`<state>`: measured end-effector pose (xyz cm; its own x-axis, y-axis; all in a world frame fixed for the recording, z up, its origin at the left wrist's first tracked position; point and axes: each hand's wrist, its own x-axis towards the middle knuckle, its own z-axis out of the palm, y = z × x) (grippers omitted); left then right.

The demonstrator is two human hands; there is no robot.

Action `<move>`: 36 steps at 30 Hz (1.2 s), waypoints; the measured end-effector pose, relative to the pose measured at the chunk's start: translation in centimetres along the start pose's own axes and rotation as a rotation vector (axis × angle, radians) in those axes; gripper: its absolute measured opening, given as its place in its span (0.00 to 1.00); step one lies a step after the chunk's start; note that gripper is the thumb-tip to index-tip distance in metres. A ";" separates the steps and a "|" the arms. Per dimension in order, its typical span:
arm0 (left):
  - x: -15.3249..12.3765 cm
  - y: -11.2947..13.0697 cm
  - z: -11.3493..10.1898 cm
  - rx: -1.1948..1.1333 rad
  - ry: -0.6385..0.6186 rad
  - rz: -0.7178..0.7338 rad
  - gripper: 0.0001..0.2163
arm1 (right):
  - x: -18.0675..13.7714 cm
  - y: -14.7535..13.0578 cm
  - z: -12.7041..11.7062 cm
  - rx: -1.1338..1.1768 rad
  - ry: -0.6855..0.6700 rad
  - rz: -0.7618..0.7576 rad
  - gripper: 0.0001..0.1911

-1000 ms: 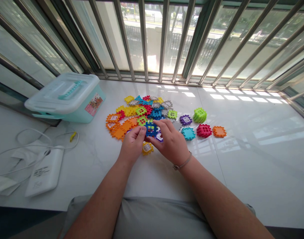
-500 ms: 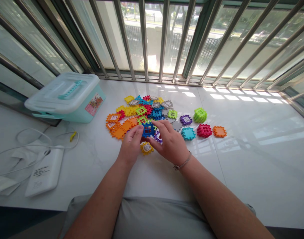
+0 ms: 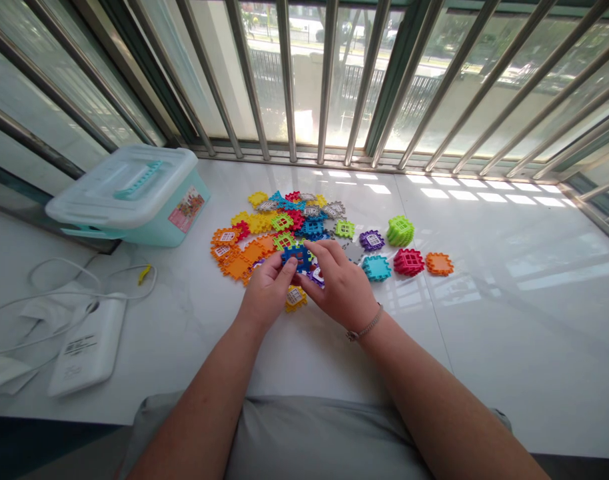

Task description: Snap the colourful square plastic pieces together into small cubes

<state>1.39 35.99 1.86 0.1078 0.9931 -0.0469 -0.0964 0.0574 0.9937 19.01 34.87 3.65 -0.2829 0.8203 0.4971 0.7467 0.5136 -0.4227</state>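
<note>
A dark blue plastic building tile [image 3: 295, 257] with notched edges and a window cutout is held up over the pile. My left hand [image 3: 267, 290] pinches its left side, thumb on the face. My right hand [image 3: 342, 280] curves around its right side, index finger at the upper edge and thumb at the lower. Just below lies a yellow window tile [image 3: 295, 299], partly behind my left thumb. A purple tile [image 3: 316, 274] shows between the fingers of my right hand. Behind my hands spreads the mixed pile, with orange tiles [image 3: 237, 265] on its left.
To the right stand a green stack [image 3: 401, 231], a red stack [image 3: 409, 263], a light blue stack [image 3: 376, 268], a purple tile pile [image 3: 372, 240] and an orange tile [image 3: 439, 264]. A lidded teal box [image 3: 157, 223], white power bank [image 3: 89, 347] and cables lie left. Metal bars [image 3: 327, 87] line the window.
The blue tile has tilted and turned in my fingers. My left thumb has slid right across its lower face, while my right hand stays nearly where it was.
</note>
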 end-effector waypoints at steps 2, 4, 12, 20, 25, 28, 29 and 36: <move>0.0 0.2 0.2 -0.011 -0.003 0.000 0.23 | 0.0 0.0 0.0 -0.009 -0.001 0.000 0.26; 0.0 0.3 0.2 -0.032 0.025 -0.005 0.23 | 0.0 0.1 0.1 -0.025 -0.003 -0.001 0.26; 0.3 0.2 0.1 -0.023 0.170 -0.018 0.22 | 0.0 0.0 0.1 -0.084 -0.031 0.003 0.27; 0.2 0.6 0.4 -0.016 0.168 -0.055 0.23 | 0.0 -0.2 0.0 -0.136 -0.075 0.028 0.27; 0.2 0.7 0.3 0.013 0.155 -0.048 0.23 | 0.0 -0.2 0.2 -0.134 -0.107 0.054 0.28; 0.2 0.6 0.2 0.026 0.144 -0.047 0.23 | 0.0 -0.3 0.2 -0.138 -0.117 0.057 0.28; 0.2 0.5 0.2 0.030 0.143 -0.045 0.23 | -0.1 -0.3 0.2 -0.141 -0.118 0.056 0.28; 0.1 0.4 0.0 0.117 0.100 -0.025 0.23 | -0.1 -0.4 0.3 -0.157 -0.138 0.040 0.28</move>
<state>1.40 36.12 2.23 0.0086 0.9971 -0.0755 0.0221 0.0753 0.9969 18.55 34.65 3.60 -0.3233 0.8714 0.3690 0.8406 0.4436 -0.3109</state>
